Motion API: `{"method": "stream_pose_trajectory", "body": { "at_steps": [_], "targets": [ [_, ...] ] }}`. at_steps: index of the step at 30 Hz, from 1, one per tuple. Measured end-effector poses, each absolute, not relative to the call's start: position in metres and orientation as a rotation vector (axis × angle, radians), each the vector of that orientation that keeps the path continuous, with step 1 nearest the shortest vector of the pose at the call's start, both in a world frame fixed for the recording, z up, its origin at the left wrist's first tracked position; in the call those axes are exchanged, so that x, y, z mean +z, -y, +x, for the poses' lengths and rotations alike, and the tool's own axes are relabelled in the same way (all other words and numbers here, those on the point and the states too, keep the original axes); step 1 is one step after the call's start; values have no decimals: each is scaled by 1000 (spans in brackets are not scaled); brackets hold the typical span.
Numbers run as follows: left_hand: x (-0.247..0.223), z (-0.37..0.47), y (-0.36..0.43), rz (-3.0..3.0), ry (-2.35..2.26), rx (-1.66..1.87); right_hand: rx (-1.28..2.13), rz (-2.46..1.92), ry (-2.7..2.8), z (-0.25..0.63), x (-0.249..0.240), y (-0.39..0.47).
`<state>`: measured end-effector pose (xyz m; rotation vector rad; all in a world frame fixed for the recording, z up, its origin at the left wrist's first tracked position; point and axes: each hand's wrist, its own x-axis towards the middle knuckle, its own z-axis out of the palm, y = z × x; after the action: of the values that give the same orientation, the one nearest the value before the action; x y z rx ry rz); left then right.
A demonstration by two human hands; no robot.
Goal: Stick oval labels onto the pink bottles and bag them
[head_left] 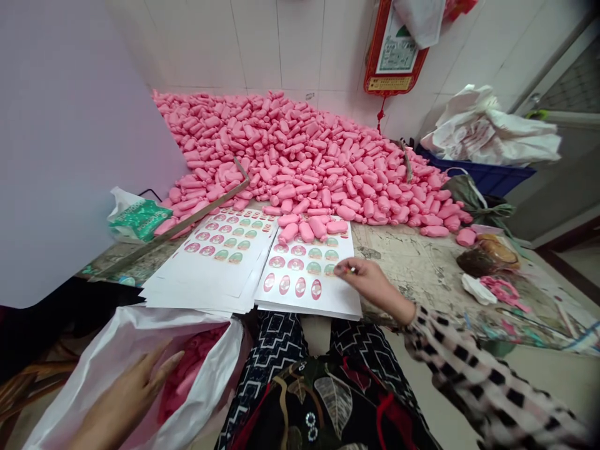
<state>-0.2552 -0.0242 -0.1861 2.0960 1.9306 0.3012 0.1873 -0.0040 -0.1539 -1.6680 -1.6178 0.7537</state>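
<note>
Wall tiles (255,44) back a counter (389,250) where a sticker sheet (335,295), probably light, flimsy and best held by its edge, lies under the right hand (370,284), fingers (347,264) pinched together, while the left hand (126,394), fingers apart, is inside a white bag (216,376).

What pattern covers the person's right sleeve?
The sleeve has black checks on pale pink, seen best in the head view.

White label sheets (330,304) are laid in two flat stacks along the surface's (384,247) front edge; pink bottle-shaped pieces (306,232) are grouped across the right stack's far edge. Below, pink items (201,351) are held in an open white bag (213,378).
</note>
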Motion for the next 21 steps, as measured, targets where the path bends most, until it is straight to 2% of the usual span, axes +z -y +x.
{"method": "stream_pose_trajectory", "body": {
  "at_steps": [2,5,12,17,21],
  "targets": [
    [-178,-242,17,1981,-1940,268,387,-1916,1807,208,-148,-30],
    [-161,-213,3,1927,-1913,307,223,-2043,1868,232,-145,-83],
    [-153,-143,-22,2083,-1409,458,317,-2111,2044,252,-153,-150],
    [-148,-104,-36,2060,-1161,401,381,-2077,2117,263,-153,-143],
    [-139,-71,-44,1780,-1100,418,472,-2098,1767,264,-157,-120]
  ]
}}
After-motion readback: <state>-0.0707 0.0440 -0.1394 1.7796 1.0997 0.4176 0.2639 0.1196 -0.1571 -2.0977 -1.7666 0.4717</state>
